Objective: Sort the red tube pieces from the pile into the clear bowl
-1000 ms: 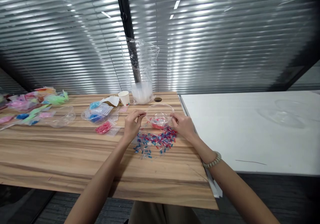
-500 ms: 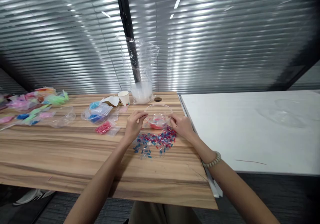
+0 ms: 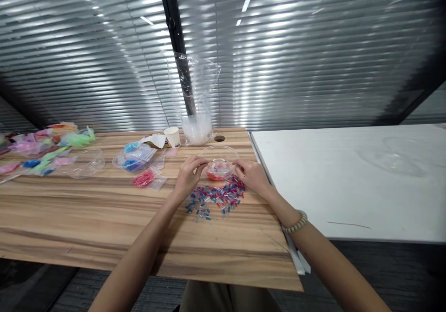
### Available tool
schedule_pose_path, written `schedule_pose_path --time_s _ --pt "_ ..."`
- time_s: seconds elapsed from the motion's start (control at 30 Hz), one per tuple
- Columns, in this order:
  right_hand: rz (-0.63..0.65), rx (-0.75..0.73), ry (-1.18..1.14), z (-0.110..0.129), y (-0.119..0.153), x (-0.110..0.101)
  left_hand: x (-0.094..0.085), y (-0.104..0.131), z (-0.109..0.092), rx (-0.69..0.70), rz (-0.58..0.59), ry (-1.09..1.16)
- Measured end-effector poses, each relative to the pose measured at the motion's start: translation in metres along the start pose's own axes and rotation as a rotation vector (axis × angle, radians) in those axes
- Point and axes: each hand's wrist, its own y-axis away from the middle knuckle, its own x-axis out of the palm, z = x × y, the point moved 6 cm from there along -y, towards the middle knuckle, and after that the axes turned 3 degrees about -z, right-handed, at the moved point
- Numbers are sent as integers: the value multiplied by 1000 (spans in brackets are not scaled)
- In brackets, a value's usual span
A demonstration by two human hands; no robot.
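Note:
A clear round plastic bowl (image 3: 219, 175), with small red pieces in it, stands between my two hands. Behind it rises the thin curved rim of another clear plastic part (image 3: 219, 147), perhaps its lid. My left hand (image 3: 189, 175) has thumb and fingers pinched at the left edge of the clear plastic. On the right edge, my right hand (image 3: 251, 176) pinches in the same way. Which of the clear parts each hand grips is hard to make out. Just in front lies a loose spread of small red, blue and clear tube-like pieces (image 3: 219, 193).
To the left lie a small bag of red pieces (image 3: 143, 178), a clear container with blue bags (image 3: 134, 158) and other colourful packets (image 3: 31, 144). A paper cup (image 3: 172, 137) and a bag of clear bowls (image 3: 197, 128) stand behind. A white table (image 3: 331, 182) adjoins on the right.
The clear plastic between my hands has shifted slightly, and my right hand has edged a little left. A shoe at the lower left has gone out of view. The loose pieces lie as before.

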Motion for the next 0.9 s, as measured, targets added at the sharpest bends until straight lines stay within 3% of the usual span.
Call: schedule_pose_path --time_s 0.9 --pt "9 -5 -24 1 0 1 4 2 1 2 60 11"
